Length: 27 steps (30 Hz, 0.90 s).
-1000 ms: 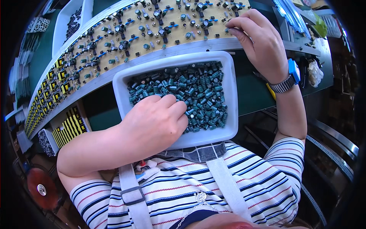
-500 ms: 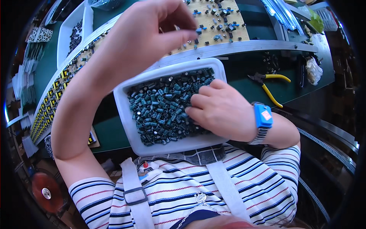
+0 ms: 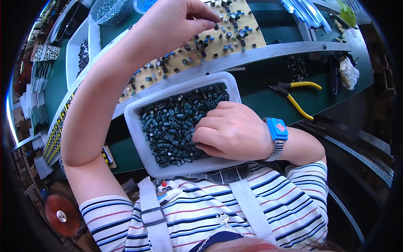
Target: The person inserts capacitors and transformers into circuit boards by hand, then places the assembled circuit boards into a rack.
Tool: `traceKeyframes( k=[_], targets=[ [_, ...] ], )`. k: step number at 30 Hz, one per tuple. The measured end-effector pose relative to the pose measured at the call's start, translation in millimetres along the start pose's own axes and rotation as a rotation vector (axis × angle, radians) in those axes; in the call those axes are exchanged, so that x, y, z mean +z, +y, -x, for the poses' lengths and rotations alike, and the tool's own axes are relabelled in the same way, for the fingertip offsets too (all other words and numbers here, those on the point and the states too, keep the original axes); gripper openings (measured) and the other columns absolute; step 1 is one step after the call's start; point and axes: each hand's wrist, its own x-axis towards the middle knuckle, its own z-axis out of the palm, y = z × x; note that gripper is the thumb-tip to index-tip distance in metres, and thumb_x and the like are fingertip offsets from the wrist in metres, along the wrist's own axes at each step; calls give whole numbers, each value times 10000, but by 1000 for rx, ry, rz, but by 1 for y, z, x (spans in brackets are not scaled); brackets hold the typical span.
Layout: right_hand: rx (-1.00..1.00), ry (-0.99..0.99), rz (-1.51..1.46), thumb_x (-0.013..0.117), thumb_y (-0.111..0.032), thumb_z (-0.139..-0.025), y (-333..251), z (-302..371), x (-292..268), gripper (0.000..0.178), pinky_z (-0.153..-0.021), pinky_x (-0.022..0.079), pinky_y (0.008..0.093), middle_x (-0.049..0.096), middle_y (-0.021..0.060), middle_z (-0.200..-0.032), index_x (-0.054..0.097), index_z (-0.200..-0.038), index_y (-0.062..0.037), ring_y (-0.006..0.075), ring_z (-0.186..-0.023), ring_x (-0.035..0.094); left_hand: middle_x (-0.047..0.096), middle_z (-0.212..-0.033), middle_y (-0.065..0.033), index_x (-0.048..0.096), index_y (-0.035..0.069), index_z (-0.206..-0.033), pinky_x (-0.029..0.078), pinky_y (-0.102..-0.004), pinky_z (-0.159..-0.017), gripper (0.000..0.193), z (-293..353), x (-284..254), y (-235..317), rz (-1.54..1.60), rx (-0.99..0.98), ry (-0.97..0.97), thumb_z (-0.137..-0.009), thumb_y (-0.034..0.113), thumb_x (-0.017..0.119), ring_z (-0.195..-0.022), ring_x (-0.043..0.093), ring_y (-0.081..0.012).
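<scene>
A white plastic tray [image 3: 135, 126] in front of me holds a heap of small dark green electrolytic capacitors [image 3: 172, 130]. My right hand [image 3: 233, 132], with a blue-cased strap on its wrist, reaches into the right side of the heap. Its fingers are curled together, and the fingertips are hidden among the capacitors. Farther off, my left hand [image 3: 187, 21] is over a tan circuit board [image 3: 178, 73] studded with components. Thumb and forefinger pinch together, with a small dark capacitor [image 3: 216, 26] at their tips.
A metal rail [image 3: 268, 51] runs between the board and the tray. Yellow-handled cutters [image 3: 294, 94] lie on the green table at right, near a crumpled plastic bag [image 3: 348, 73]. Another white bin [image 3: 71, 63] with small dark parts and a bag of parts [image 3: 111, 10] stand at far left.
My left hand has moved a little farther away over the board. My right hand has shifted left and nearer to me in the heap. The whole view has also moved slightly.
</scene>
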Motion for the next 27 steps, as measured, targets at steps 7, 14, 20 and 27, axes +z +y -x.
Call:
traceKeyframes(
  k=[7,14,20,27],
  targets=[
    [-29,118,-80,725,-150,-747,5,2,-2,179,-635,444,304,631,25,-793,612,-876,-98,178,-711,612,680,-784,-108,696,10,-927,486,-274,-623,139,-13,2,9,-278,45,-10,-829,96,648,-671,608,-145],
    [-49,221,-163,709,-127,-760,8,3,-2,190,-613,446,310,626,34,-788,635,-933,-96,186,-713,610,654,-813,-133,683,11,-857,496,-350,-708,126,-18,7,-8,-591,390,102,-807,122,651,-780,616,-297],
    [-70,324,-183,700,-59,-761,8,3,-4,230,-641,476,327,622,56,-788,655,-985,-86,218,-727,609,656,-820,-126,682,0,-862,493,-350,-720,131,-12,12,-9,-675,597,165,-809,114,644,-793,613,-298],
    [284,636,117,652,-71,-852,40,28,-68,185,-693,514,247,664,71,-893,667,-1034,-42,152,-792,632,598,-798,-52,617,83,-884,477,-315,-618,142,26,21,-20,-582,665,222,-769,108,696,-738,607,-210]
  ],
)
